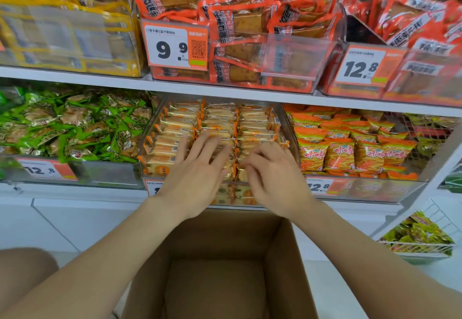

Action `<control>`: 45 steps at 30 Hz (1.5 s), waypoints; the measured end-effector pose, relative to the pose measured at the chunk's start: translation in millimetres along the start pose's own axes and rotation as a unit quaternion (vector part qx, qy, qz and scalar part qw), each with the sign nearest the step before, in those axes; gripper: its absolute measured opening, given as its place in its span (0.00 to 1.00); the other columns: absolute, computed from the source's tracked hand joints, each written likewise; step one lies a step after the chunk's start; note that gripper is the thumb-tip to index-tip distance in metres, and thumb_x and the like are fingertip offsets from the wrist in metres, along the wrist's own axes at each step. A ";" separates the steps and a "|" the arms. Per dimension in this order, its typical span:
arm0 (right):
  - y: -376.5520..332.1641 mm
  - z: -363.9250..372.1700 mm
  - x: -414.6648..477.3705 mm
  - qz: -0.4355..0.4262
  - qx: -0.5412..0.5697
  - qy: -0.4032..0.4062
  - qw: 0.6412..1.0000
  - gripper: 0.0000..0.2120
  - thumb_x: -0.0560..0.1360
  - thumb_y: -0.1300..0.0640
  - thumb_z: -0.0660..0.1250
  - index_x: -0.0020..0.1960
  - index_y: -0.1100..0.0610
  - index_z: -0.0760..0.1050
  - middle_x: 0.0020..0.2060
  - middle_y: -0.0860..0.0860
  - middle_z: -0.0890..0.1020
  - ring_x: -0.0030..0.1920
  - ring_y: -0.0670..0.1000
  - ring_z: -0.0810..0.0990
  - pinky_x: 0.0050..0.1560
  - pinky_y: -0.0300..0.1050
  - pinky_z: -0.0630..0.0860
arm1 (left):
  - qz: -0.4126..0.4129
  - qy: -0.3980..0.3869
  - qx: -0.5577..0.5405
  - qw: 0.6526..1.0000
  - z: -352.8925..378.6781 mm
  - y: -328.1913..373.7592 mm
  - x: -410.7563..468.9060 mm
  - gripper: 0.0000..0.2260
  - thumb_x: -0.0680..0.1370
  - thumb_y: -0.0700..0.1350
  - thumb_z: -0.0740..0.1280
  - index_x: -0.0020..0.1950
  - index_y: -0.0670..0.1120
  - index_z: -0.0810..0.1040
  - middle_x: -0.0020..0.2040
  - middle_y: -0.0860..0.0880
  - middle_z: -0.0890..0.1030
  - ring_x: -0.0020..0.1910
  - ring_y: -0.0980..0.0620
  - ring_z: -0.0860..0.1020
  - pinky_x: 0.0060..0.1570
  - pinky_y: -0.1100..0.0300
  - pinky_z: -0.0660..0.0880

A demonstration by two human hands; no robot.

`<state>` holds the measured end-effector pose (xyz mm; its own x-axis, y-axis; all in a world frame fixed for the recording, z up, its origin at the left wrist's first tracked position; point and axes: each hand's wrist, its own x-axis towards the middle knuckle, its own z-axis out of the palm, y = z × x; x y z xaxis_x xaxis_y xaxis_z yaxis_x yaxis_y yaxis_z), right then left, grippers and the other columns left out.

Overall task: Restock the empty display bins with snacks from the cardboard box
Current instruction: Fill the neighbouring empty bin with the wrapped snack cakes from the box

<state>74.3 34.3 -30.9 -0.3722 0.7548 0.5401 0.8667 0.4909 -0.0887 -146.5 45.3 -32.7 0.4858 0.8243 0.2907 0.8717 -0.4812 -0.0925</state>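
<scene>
Orange-trimmed glossy snack packets (220, 118) under left hand (197, 176) and right hand (272, 181)

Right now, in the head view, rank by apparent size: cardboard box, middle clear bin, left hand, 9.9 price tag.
1. cardboard box, though nearness to the camera inflates it
2. middle clear bin
3. left hand, somewhat nearer than the tag
4. 9.9 price tag

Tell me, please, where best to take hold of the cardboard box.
I'd grip the cardboard box by the rims of its left and right walls, from above, one hand each: it stands upright and open-topped, so both rims are exposed.
</scene>
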 end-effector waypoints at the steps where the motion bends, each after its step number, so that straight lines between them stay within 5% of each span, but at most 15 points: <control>1: -5.7 -1.1 1.6 0.017 -0.007 0.023 1.000 0.12 0.82 0.54 0.61 0.59 0.55 0.82 0.54 0.50 0.78 0.56 0.54 0.76 0.55 0.56 0.74 | -0.010 0.005 -0.001 1.000 -2.7 0.7 -1.1 0.27 0.87 0.56 0.48 0.84 0.48 0.59 0.83 0.44 0.61 0.84 0.41 0.54 0.81 0.34 0.50; 5: -41.0 5.6 19.5 0.054 -0.044 0.008 0.998 0.25 0.85 0.47 0.52 0.74 0.59 0.72 0.71 0.57 0.75 0.71 0.57 0.73 0.72 0.59 0.70 | -0.089 -0.005 -0.027 0.996 -11.4 -9.6 -10.2 0.35 0.81 0.59 0.41 0.86 0.45 0.49 0.86 0.43 0.48 0.85 0.41 0.45 0.82 0.37 0.44; 8: -54.7 18.1 46.6 0.059 -0.071 -0.069 0.993 0.32 0.86 0.42 0.43 0.83 0.59 0.59 0.82 0.59 0.61 0.83 0.59 0.55 0.82 0.61 0.55 | -0.123 -0.020 -0.063 0.990 -15.1 -30.0 -15.7 0.36 0.79 0.58 0.38 0.86 0.46 0.42 0.86 0.47 0.39 0.84 0.45 0.34 0.80 0.43 0.34; 15: -27.9 39.0 89.7 0.168 -0.019 -0.259 0.951 0.36 0.83 0.34 0.39 0.86 0.51 0.41 0.84 0.53 0.37 0.84 0.57 0.35 0.83 0.60 0.38 | -0.128 -0.056 -0.080 0.987 -13.1 -39.5 13.5 0.34 0.83 0.65 0.36 0.87 0.50 0.41 0.86 0.51 0.38 0.84 0.50 0.34 0.82 0.44 0.36; 24: -31.8 40.9 97.6 0.171 -0.050 -0.312 0.933 0.36 0.83 0.36 0.39 0.86 0.54 0.41 0.85 0.55 0.40 0.84 0.58 0.38 0.82 0.63 0.40 | -0.179 -0.223 -0.118 0.951 -5.1 -73.9 84.2 0.35 0.85 0.67 0.41 0.86 0.49 0.38 0.85 0.49 0.35 0.84 0.48 0.34 0.81 0.44 0.34; 29: -29.3 44.3 98.2 0.163 -0.037 -0.292 0.942 0.37 0.83 0.36 0.42 0.85 0.55 0.46 0.85 0.57 0.46 0.84 0.60 0.43 0.81 0.66 0.43 | -0.186 -0.227 -0.113 0.949 1.5 -67.1 83.7 0.35 0.84 0.67 0.39 0.86 0.48 0.41 0.86 0.49 0.39 0.84 0.49 0.36 0.82 0.43 0.35; 35: -30.3 12.1 90.2 0.170 0.028 -0.127 0.977 0.31 0.82 0.36 0.49 0.72 0.55 0.74 0.72 0.57 0.76 0.74 0.61 0.70 0.74 0.62 0.67 | -0.169 -0.107 -0.175 0.964 -11.8 -73.5 74.8 0.34 0.85 0.66 0.41 0.86 0.49 0.56 0.86 0.47 0.54 0.85 0.47 0.48 0.82 0.38 0.43; 37: -29.2 -3.5 75.8 0.138 0.018 -0.078 0.987 0.28 0.83 0.40 0.50 0.69 0.55 0.77 0.67 0.55 0.79 0.70 0.58 0.74 0.70 0.61 0.71 | -0.149 -0.013 -0.165 0.975 -27.2 -62.9 57.0 0.30 0.85 0.64 0.44 0.79 0.50 0.68 0.79 0.44 0.70 0.80 0.42 0.64 0.78 0.35 0.58; 39: -27.5 -21.5 50.8 0.133 0.027 -0.027 0.990 0.21 0.81 0.45 0.57 0.66 0.53 0.79 0.61 0.52 0.81 0.63 0.55 0.76 0.64 0.58 0.76 | -0.147 0.062 -0.158 0.975 -40.6 -46.9 32.4 0.24 0.84 0.60 0.50 0.69 0.50 0.76 0.63 0.45 0.82 0.65 0.39 0.77 0.64 0.40 0.74; 41: -26.1 -35.1 17.5 0.169 0.012 0.007 0.986 0.17 0.76 0.48 0.65 0.62 0.52 0.79 0.56 0.50 0.80 0.58 0.54 0.75 0.59 0.55 0.76 | -0.185 0.091 -0.146 0.968 -46.9 -33.1 9.0 0.20 0.80 0.58 0.57 0.67 0.52 0.77 0.60 0.47 0.81 0.60 0.40 0.75 0.59 0.43 0.75; 45: -20.1 -39.4 -33.2 0.275 -0.038 -0.060 0.959 0.32 0.72 0.49 0.72 0.70 0.56 0.63 0.60 0.57 0.73 0.60 0.61 0.71 0.60 0.56 0.73 | -0.327 0.151 -0.147 0.921 -33.9 -23.3 -25.4 0.29 0.71 0.53 0.75 0.67 0.47 0.70 0.66 0.40 0.68 0.65 0.36 0.65 0.63 0.41 0.66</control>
<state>82.3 -17.7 -14.1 0.1160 0.9373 0.3286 0.9628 -0.0248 -0.2692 -181.3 25.4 -5.6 -0.2156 0.8676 0.4480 0.8954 -0.0074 0.4451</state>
